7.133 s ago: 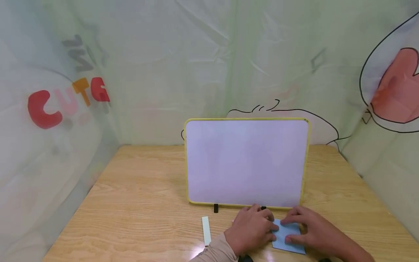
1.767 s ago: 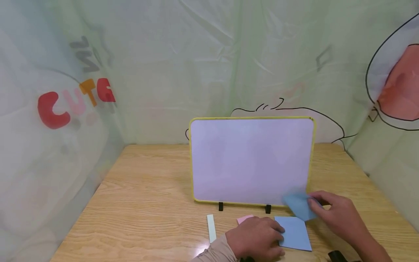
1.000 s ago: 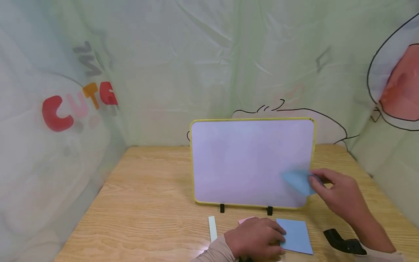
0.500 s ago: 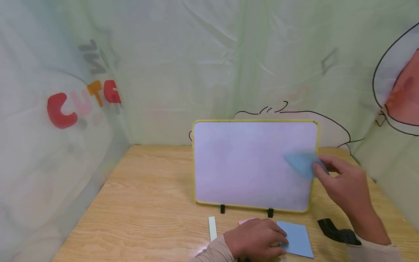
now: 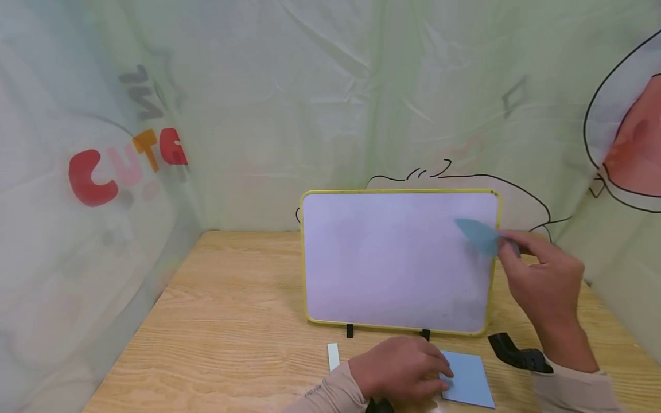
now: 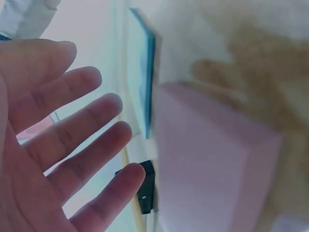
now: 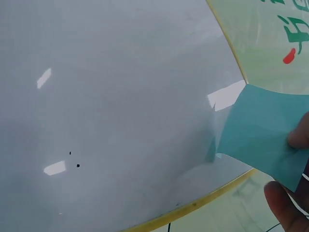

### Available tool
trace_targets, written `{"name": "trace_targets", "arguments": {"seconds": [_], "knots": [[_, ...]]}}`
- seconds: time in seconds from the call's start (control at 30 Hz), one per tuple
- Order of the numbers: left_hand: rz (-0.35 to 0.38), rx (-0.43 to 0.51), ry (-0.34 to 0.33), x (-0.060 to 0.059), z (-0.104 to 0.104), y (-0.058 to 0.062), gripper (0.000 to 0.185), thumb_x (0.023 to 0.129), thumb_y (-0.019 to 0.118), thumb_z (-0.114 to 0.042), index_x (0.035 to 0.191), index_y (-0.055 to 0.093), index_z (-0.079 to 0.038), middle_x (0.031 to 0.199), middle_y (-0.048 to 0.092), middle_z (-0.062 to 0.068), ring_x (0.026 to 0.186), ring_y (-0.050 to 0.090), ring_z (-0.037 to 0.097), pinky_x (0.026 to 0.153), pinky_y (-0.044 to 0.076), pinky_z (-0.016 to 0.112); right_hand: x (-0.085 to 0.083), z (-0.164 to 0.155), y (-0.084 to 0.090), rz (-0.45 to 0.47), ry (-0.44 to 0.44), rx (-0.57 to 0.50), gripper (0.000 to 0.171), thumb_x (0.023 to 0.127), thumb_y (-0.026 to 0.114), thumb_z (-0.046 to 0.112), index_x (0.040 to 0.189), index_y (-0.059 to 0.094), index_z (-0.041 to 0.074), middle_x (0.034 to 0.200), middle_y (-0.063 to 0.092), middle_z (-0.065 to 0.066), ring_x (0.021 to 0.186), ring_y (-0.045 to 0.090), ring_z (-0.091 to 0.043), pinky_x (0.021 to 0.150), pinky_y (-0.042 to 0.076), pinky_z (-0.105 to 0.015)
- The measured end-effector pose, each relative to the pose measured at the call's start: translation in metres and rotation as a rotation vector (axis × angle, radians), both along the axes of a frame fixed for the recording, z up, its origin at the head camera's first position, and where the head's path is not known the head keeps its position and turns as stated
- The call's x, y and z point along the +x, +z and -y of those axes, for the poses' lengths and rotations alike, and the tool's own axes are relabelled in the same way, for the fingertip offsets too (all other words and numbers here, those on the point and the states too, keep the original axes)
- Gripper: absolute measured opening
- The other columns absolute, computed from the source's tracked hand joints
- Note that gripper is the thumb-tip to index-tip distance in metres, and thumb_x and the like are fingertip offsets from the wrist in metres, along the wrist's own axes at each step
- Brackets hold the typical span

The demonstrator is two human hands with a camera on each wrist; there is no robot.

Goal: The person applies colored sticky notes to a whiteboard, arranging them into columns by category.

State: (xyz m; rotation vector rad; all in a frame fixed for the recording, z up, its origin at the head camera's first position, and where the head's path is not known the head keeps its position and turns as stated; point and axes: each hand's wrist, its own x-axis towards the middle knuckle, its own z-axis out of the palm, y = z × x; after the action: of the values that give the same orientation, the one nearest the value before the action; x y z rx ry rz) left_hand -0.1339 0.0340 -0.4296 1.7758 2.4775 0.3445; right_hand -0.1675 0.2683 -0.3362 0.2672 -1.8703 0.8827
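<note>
My right hand [image 5: 547, 275] pinches a blue sticky note [image 5: 477, 235] by one edge, raised in front of the right side of the whiteboard [image 5: 397, 258]. In the right wrist view the note [image 7: 263, 133] is slightly curved, its near corner close to the glossy board [image 7: 120, 106], thumb on one face. My left hand [image 5: 405, 367] is low over the table, fingertips at the left edge of a blue sticky note pad [image 5: 469, 380]. The left wrist view shows its fingers extended and spread, holding nothing. A pink pad [image 6: 207, 159] lies close to it, hidden under the hand in the head view.
The yellow-framed whiteboard stands upright on black feet [image 5: 349, 331] on the wooden table [image 5: 222, 321]. A pale narrow strip [image 5: 333, 357] lies left of my left hand. A black curved piece [image 5: 518, 353] sits at my right wrist. Printed curtains [image 5: 248, 115] enclose the table.
My right hand lifted a blue note off the pad and carried it up before the board's right side. My left hand stayed by the pad, now covering the pink piece.
</note>
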Motion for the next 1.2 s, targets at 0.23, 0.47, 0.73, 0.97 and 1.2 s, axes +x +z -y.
{"name": "trace_targets", "arguments": {"seconds": [0.23, 0.47, 0.73, 0.97, 1.2], "knots": [[-0.011, 0.014, 0.046, -0.006, 0.001, 0.011, 0.029, 0.105, 0.052, -0.036, 0.124, 0.072, -0.026, 0.122, 0.065, -0.02, 0.115, 0.052, -0.01, 0.094, 0.033, 0.005, -0.001, 0.006, 0.007, -0.09, -0.08, -0.09, 0.016, 0.088, 0.067, 0.001, 0.098, 0.079, -0.003, 0.093, 0.074, -0.014, 0.09, 0.06, 0.017, 0.085, 0.043, -0.008], [0.021, 0.068, 0.055, -0.011, 0.005, 0.013, 0.028, 0.105, 0.052, -0.033, 0.121, 0.074, -0.024, 0.116, 0.068, -0.021, 0.107, 0.054, -0.013, 0.089, 0.037, 0.005, -0.008, 0.019, 0.012, -0.275, -0.115, -0.09, 0.014, 0.088, 0.07, 0.004, 0.099, 0.08, 0.004, 0.096, 0.074, -0.019, 0.097, 0.069, -0.004, 0.092, 0.048, -0.019], [0.016, 0.104, 0.087, -0.016, 0.009, 0.018, 0.029, 0.106, 0.051, -0.032, 0.118, 0.075, -0.024, 0.114, 0.068, -0.02, 0.105, 0.056, -0.013, 0.088, 0.039, 0.006, -0.012, 0.034, 0.017, -0.375, -0.134, 0.037, 0.018, 0.083, 0.069, -0.01, 0.096, 0.079, -0.002, 0.097, 0.074, -0.017, 0.081, 0.069, -0.048, 0.094, 0.046, -0.02], [-0.115, 0.217, 0.152, -0.023, 0.014, 0.041, 0.027, 0.105, 0.053, -0.032, 0.113, 0.078, -0.024, 0.108, 0.071, -0.016, 0.099, 0.061, -0.008, 0.085, 0.043, 0.008, -0.019, 0.031, 0.007, -0.386, -0.139, 0.14, 0.016, 0.088, 0.068, -0.002, 0.1, 0.078, -0.001, 0.1, 0.074, -0.016, 0.083, 0.07, -0.046, 0.094, 0.04, -0.015], [-0.242, 0.381, 0.231, -0.035, 0.013, 0.072, 0.024, 0.104, 0.056, -0.03, 0.11, 0.078, -0.023, 0.103, 0.072, -0.015, 0.095, 0.062, -0.006, 0.083, 0.044, 0.01, -0.023, 0.027, 0.001, -0.424, -0.148, 0.163, 0.017, 0.091, 0.066, 0.003, 0.103, 0.079, 0.001, 0.103, 0.074, -0.015, 0.088, 0.071, -0.043, 0.097, 0.042, -0.021]]}}
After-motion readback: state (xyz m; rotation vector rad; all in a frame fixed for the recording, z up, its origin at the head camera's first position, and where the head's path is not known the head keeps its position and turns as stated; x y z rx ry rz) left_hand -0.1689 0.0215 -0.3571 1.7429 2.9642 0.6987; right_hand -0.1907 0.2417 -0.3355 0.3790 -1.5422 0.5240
